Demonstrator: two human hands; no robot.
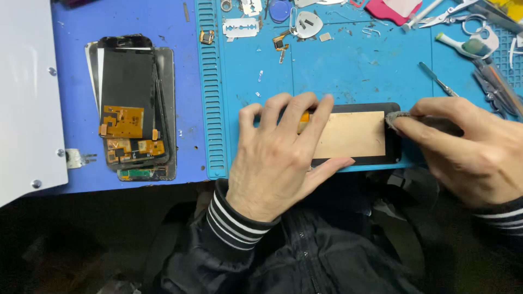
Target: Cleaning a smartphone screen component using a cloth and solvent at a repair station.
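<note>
A black phone screen panel (376, 158) with a copper-coloured back (351, 133) lies face down on the blue work mat (348, 71). My left hand (278, 158) presses flat on its left half, fingers spread. My right hand (468, 149) pinches a small grey cloth pad (393, 120) against the panel's right end.
A stack of several screen panels (136, 109) with orange flex cables lies at the left. A razor blade (241, 27), small metal parts, tweezers (438, 80), scissors (449, 13) and other tools litter the mat's far edge. A white sheet (27, 92) covers the far left.
</note>
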